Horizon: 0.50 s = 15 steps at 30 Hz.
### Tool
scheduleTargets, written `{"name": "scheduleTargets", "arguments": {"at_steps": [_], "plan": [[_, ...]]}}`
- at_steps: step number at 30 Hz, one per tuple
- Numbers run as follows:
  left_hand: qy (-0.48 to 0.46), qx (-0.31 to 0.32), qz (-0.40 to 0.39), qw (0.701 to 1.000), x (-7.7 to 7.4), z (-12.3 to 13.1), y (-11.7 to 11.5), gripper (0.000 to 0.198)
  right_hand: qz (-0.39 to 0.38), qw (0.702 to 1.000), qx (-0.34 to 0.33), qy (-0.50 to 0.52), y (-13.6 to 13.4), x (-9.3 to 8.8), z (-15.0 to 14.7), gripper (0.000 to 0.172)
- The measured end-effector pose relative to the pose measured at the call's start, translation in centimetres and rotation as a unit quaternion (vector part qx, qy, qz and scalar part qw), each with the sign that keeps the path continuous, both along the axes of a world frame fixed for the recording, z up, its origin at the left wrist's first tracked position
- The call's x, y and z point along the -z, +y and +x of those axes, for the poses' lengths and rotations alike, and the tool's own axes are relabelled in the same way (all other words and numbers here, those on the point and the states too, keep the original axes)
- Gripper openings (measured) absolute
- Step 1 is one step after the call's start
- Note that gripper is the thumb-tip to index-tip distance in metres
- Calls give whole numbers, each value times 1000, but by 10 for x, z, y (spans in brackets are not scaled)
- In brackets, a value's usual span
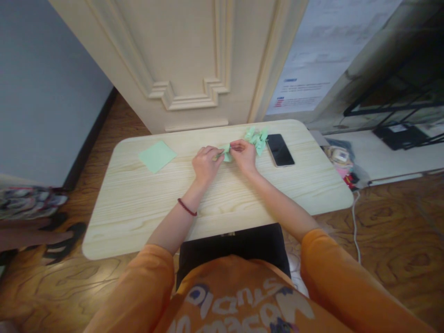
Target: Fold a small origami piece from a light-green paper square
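Observation:
My left hand and my right hand meet near the middle back of a light wooden table. Both pinch a small piece of light green paper between their fingertips, held just above the tabletop. A small pile of folded green paper pieces lies right behind my right hand. A flat square of green paper rests on the table to the left of my left hand. I wear a dark red bracelet on the left wrist.
A black phone lies face up right of the folded pile. A cream panelled door stands behind the table. Another person's foot in a black sandal is on the wooden floor at left. Clutter and a white cable lie at right.

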<state>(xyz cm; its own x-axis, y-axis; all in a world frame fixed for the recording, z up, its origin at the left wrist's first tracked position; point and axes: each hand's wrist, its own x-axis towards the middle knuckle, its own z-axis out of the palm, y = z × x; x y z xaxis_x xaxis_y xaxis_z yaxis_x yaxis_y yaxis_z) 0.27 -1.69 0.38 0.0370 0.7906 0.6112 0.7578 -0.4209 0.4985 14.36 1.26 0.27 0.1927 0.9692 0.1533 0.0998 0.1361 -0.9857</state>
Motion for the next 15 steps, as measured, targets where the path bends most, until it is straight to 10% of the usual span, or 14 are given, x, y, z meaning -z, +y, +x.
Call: {"name": "scheduleTargets", "arguments": {"at_steps": [15], "plan": [[-276, 74, -97, 953, 13, 7, 8, 13, -45, 998, -17, 52, 9, 6, 4, 23]]}}
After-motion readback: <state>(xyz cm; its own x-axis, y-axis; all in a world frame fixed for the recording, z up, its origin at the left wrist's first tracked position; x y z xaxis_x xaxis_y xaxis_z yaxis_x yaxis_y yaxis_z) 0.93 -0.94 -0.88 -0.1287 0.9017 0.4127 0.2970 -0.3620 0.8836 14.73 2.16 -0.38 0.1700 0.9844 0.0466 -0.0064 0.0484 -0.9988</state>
